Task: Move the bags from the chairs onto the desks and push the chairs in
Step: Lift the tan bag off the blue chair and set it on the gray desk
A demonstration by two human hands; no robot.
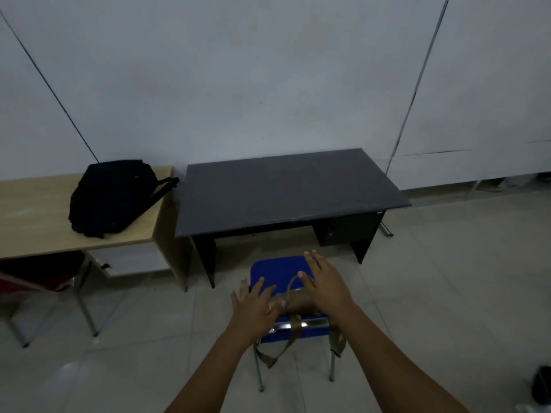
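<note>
Both hands reach out over a blue chair [278, 271] that stands pulled out in front of a dark grey worktop [286, 193]. The left hand [256, 305] is spread wide with fingers fanned, and so is the right hand [323, 281]; neither one grips anything. Between and partly under them lies a brown bag [298, 302] on the chair seat, so most of its body is hidden and its shape is hard to make out. Its straps [281, 347] hang down over the chair's near edge, and a loop handle rises beside the right hand's thumb. Whether the palms touch the bag cannot be told.

To the left, a black backpack [111, 198] lies on a light wooden worktop [32, 222], one strap reaching off the right edge toward the grey one. Under that wooden worktop sits a red chair [38, 277], cut off by the frame's left edge and dim in shadow. A dark object [542, 384] at the lower right edge is too cut off to identify.
</note>
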